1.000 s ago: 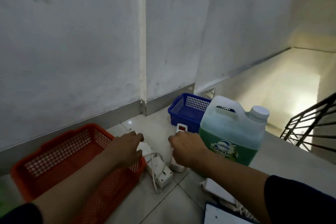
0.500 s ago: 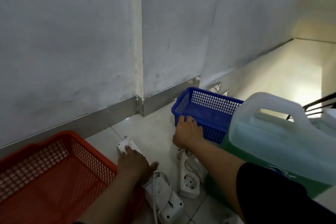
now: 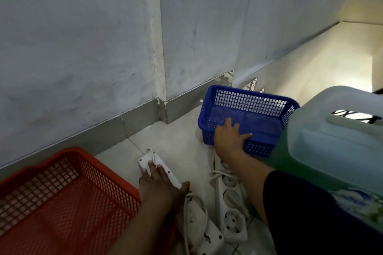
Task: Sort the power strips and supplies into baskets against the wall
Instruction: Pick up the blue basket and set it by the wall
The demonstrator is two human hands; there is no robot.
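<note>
A person crouches over a tiled floor [image 3: 178, 143] at the foot of a white wall [image 3: 83, 47], both hands at work among power strips and baskets. The left hand [image 3: 159, 184] lies flat on top of a white strip [image 3: 165, 168], fingers spread along its body and thumb out to the side, pressing on it rather than closed around it; the strip lies on the floor just beside the red basket [image 3: 62, 198], its cord [image 3: 196, 213] looped over the near end. The right hand [image 3: 230, 136] rests on the near rim of the blue basket [image 3: 248, 109], fingers open and draped over the edge into the basket, thumb pointing right along the rim; whether it actually grips the rim cannot be told. The blue basket sits on the floor close to the skirting [image 3: 182, 101], with nothing visible inside. The red basket sits at lower left, near the wall, and also shows only its mesh bottom. A second strip [image 3: 232, 213], with round sockets facing up, lies on the floor under the right forearm, between the first strip and a large jug [image 3: 331, 147] of green liquid that fills the right side of the view. A dark sleeve [image 3: 300, 213] covers the right upper arm.
</note>
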